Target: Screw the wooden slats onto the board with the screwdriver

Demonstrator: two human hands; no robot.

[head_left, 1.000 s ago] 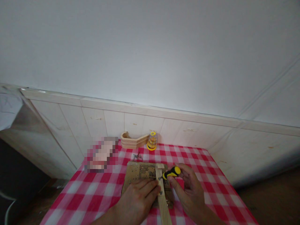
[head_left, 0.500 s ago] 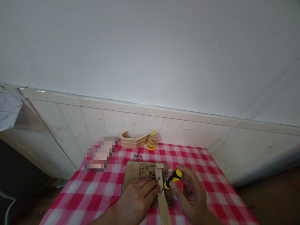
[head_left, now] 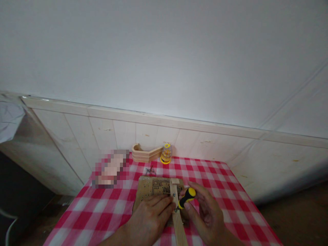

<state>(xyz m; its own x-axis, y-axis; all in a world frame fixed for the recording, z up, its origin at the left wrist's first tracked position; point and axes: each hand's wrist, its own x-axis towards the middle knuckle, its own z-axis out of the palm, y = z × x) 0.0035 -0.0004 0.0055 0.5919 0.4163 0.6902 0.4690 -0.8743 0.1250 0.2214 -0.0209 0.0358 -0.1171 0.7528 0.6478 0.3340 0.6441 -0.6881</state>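
My left hand lies flat, fingers stretched out, on a brown wooden board printed with dark line markings, fingertips against a pale wooden strip that runs from the board toward me. My right hand is closed round a yellow and black screwdriver, whose tip points down-left at the strip near a small dark screw. All of this rests on a red and white checked tablecloth.
At the table's far edge stand stacked curved wooden pieces and a yellow-based clear case of bits. A few dark screws lie behind the board. A blurred patch sits at the left. Pale wall panelling rises behind.
The screwdriver has tilted from pointing left, level, to pointing down-left at a lower spot on the strip, and my right hand shifted slightly left. My left hand stayed put.
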